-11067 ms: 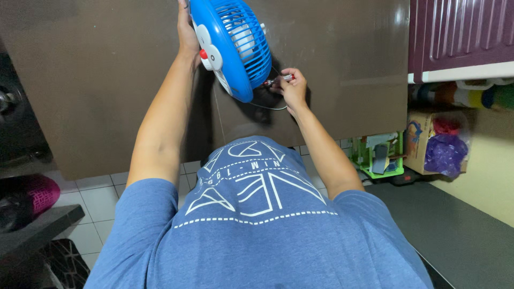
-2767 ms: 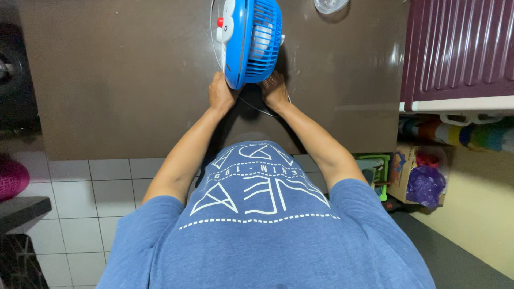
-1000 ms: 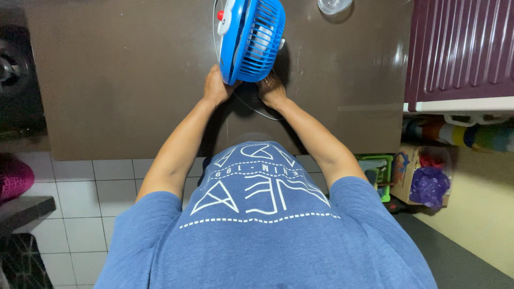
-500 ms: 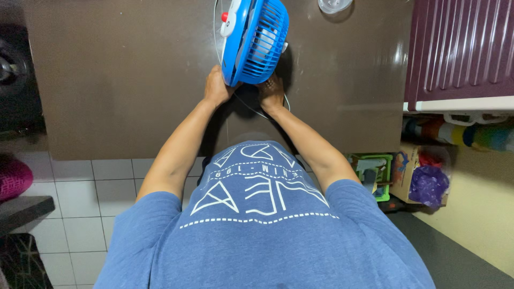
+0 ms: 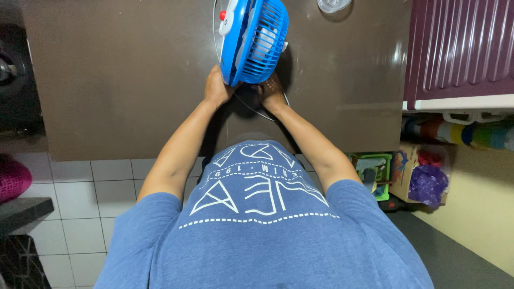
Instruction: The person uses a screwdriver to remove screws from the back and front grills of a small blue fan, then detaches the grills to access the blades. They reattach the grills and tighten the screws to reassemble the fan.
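Observation:
A small blue fan [image 5: 254, 40] with a slatted grille and a white front stands on the dark brown table [image 5: 118, 80]. My left hand [image 5: 217, 88] grips its lower left edge. On the other side, my right hand [image 5: 270, 91] holds the base under the grille. A thin white cord [image 5: 257, 109] loops out beneath the fan between my wrists. My blue printed shirt fills the lower part of the head view.
A clear round lid or cup [image 5: 333, 4] sits at the table's far edge. A purple cabinet [image 5: 460, 48] stands to the right, with a green box [image 5: 375, 171] and a purple bag [image 5: 425, 184] on the floor below it. White tiles lie at left.
Earlier my left hand held the fan high while my right hand worked at the cord. Both hands now grip the fan's base, and it has hardly moved in the last second.

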